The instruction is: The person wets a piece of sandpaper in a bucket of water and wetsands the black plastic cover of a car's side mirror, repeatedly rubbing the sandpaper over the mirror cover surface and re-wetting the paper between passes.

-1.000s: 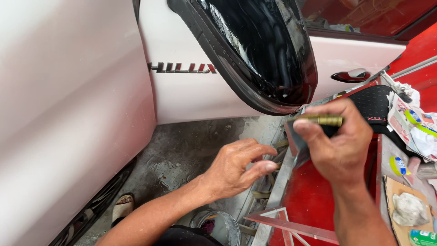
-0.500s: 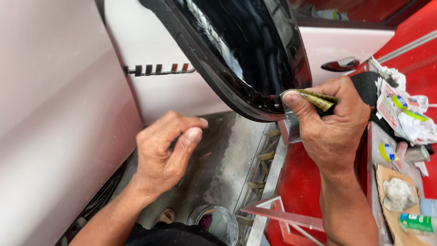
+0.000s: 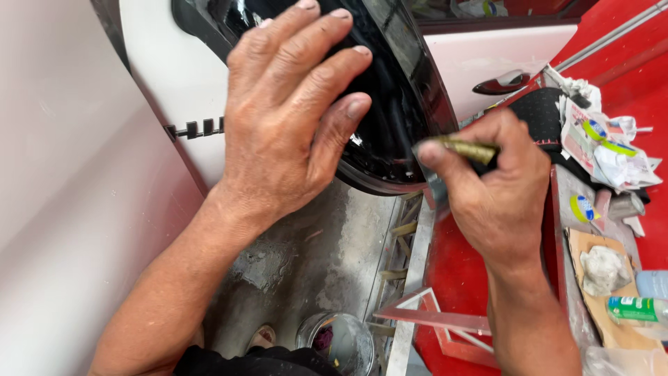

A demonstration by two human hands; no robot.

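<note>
Two hands work at a glossy black panel that curves out from the white car body. Spread flat on the panel, the left hand has its fingers open and splayed, palm pressing the black surface, holding nothing. Just right of those fingers, the right hand is closed around a small olive-gold strip, pinched between thumb and forefinger, its tip touching the panel's lower edge. Below both hands lies grey concrete floor with a round tin. Right of the right hand, a red worktop carries crumpled paper and a tape roll.
</note>
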